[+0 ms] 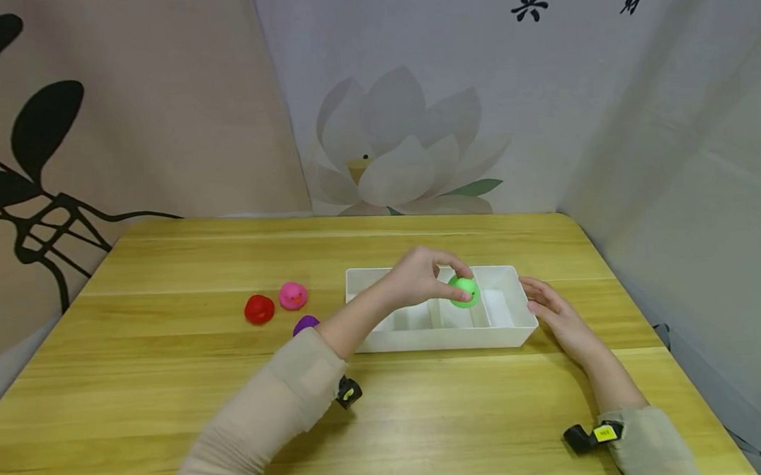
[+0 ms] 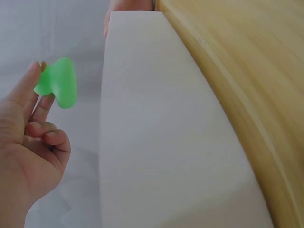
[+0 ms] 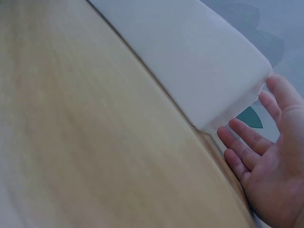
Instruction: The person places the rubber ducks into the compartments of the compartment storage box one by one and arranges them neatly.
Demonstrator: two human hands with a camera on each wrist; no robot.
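Left hand [image 1: 414, 278] pinches the small green rubber duck [image 1: 464, 291] over the white plastic divided tray [image 1: 436, 338]; right hand [image 1: 552, 311] lies flat, fingers relaxed, against the tray's end. Only the head view shows the tray's compartments; the duck's face is hidden.

Right hand [image 3: 270, 166], straight fingers [image 3: 237, 142] beside white tray [image 3: 190, 61]

Staged tabletop recording booth, not a lived-in room.
Printed fabric backdrops [image 1: 414, 123] with lotus and leaf motifs hang beyond the hands, enclosing a bare wooden worktop [image 1: 170, 388] on three sides.
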